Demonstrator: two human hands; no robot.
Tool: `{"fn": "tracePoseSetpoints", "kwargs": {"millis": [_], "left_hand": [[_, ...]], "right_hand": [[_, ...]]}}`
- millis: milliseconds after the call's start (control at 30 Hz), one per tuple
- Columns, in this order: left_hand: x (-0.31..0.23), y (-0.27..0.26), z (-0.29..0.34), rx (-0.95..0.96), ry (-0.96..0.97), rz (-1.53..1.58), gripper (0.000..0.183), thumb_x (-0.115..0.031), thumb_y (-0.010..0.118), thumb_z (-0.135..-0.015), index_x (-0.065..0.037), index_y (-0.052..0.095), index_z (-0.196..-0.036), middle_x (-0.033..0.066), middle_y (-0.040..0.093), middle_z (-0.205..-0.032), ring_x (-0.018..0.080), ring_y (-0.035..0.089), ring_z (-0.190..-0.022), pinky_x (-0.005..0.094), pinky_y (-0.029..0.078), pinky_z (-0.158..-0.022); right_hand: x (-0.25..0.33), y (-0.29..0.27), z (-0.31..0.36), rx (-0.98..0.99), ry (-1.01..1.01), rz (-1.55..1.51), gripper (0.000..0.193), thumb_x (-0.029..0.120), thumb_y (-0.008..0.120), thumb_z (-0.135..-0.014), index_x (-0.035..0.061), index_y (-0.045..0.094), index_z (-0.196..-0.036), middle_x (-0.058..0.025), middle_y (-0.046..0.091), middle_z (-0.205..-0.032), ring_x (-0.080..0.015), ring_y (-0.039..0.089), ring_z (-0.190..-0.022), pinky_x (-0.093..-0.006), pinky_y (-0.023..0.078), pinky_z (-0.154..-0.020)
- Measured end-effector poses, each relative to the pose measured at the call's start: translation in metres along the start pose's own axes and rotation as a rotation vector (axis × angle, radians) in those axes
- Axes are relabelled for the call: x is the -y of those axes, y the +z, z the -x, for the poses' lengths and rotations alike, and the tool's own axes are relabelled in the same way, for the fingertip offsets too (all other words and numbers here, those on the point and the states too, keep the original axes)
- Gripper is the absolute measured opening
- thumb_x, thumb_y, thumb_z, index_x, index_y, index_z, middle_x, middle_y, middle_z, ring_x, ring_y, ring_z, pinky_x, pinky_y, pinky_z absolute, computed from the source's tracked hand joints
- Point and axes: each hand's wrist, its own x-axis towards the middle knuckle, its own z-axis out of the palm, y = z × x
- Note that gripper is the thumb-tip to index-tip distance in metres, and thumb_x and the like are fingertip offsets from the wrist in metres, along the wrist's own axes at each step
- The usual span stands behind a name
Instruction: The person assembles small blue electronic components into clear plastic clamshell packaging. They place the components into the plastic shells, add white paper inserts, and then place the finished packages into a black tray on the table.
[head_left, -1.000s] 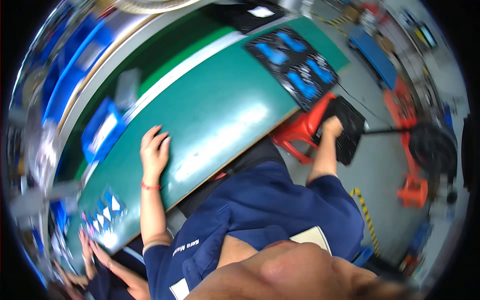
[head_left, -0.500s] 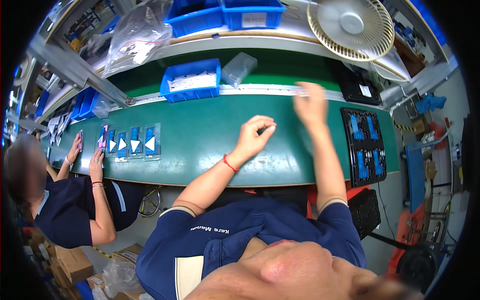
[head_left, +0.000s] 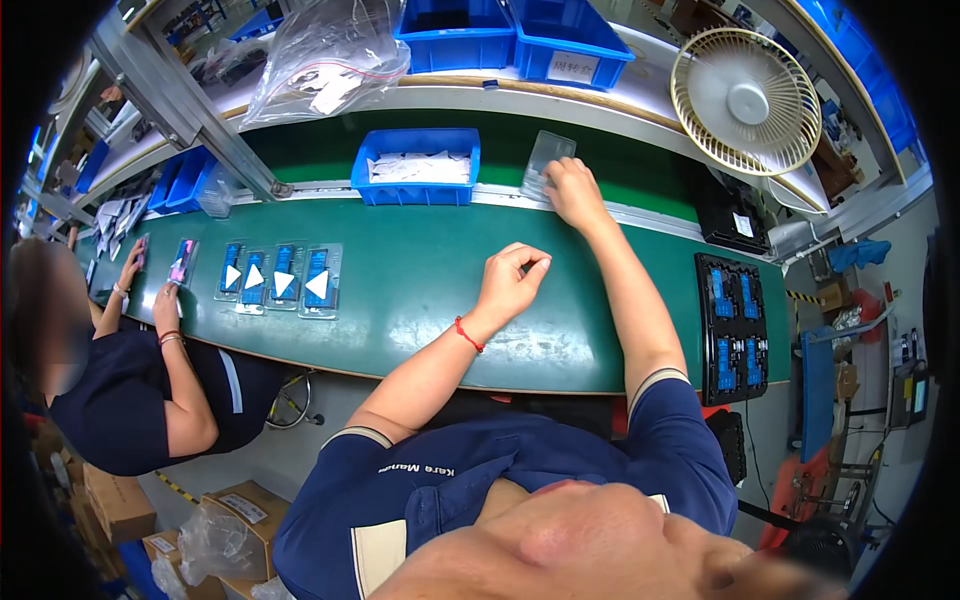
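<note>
My right hand [head_left: 573, 192] reaches to the back of the green bench, its fingers closed on the near right edge of a clear plastic tray [head_left: 543, 152]. That tray leans by the metal rail, just right of a blue bin [head_left: 417, 195] filled with white pieces. Over the middle of the bench my left hand [head_left: 508, 287] is held with curled fingers, thumb and forefinger close together; nothing shows between them. To its left, several clear trays [head_left: 318, 285] stand in a row, each with a blue part and a white triangle.
On the right lies a black tray [head_left: 707, 330] with blue parts. A fan [head_left: 745, 103], blue bins [head_left: 455, 52] and a plastic bag [head_left: 330, 60] occupy the shelf above. At left, a co-worker [head_left: 130, 410] handles pink-marked pieces.
My right hand has moved back and left onto the clear tray, which now sits farther from the blue bin. The left hand has hardly moved. The view has shifted.
</note>
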Motion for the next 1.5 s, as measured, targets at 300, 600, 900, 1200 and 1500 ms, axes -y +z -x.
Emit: {"fn": "tracePoseSetpoints", "kwargs": {"millis": [300, 600, 900, 1200, 1500], "left_hand": [[0.019, 0.010, 0.001, 0.123, -0.317, 0.277, 0.012, -0.011, 0.066, -0.090, -0.001, 0.070, -0.094, -0.0030, 0.063, -0.076, 0.0030, 0.051, -0.065, 0.0187, 0.041, -0.058], [0.021, 0.004, 0.004, 0.143, -0.345, 0.196, 0.012, -0.012, 0.067, -0.090, -0.002, 0.071, -0.094, -0.0008, 0.067, -0.080, 0.0040, 0.052, -0.067, 0.0203, 0.042, -0.059], [0.019, 0.003, 0.002, 0.140, -0.317, 0.196, 0.012, -0.012, 0.066, -0.090, -0.001, 0.071, -0.094, -0.0004, 0.066, -0.079, 0.0041, 0.052, -0.067, 0.0203, 0.042, -0.058], [-0.002, 0.001, 0.000, 0.036, -0.256, 0.530, 0.016, -0.015, 0.068, -0.090, -0.004, 0.064, -0.101, -0.0002, 0.064, -0.083, 0.0058, 0.056, -0.069, 0.0201, 0.046, -0.062], [0.008, 0.012, 0.012, 0.197, -0.386, 0.757, 0.012, -0.013, 0.068, -0.091, -0.008, 0.058, -0.085, -0.0011, 0.059, -0.078, 0.0058, 0.054, -0.069, 0.0221, 0.047, -0.064]], "right_hand": [[0.012, -0.065, 0.093, -0.073, 0.031, -0.122, 0.035, 0.025, 0.082, -0.069, 0.0054, 0.066, -0.093, -0.0199, 0.055, -0.115, -0.0369, 0.049, -0.112, -0.0420, 0.041, -0.097], [0.025, -0.055, 0.031, 0.221, 0.772, 0.068, 0.068, 0.045, 0.081, -0.063, -0.0030, 0.057, -0.105, -0.0219, 0.065, -0.105, -0.0401, 0.060, -0.103, -0.0438, 0.052, -0.087], [0.012, -0.054, 0.031, -0.062, 0.620, 0.086, 0.068, 0.034, 0.081, -0.063, 0.0016, 0.050, -0.115, -0.0209, 0.063, -0.109, -0.0385, 0.060, -0.101, -0.0426, 0.051, -0.087], [0.041, -0.059, 0.100, -0.046, 0.559, -1.031, 0.056, 0.018, 0.087, -0.069, 0.0020, 0.057, -0.114, -0.0103, 0.065, -0.100, -0.0128, 0.060, -0.083, -0.0273, 0.052, -0.070], [0.085, -0.064, 0.160, -0.031, 0.716, -1.000, 0.037, 0.016, 0.080, -0.079, -0.0007, 0.069, -0.110, -0.0068, 0.069, -0.087, -0.0076, 0.061, -0.072, -0.0232, 0.051, -0.063]]}}
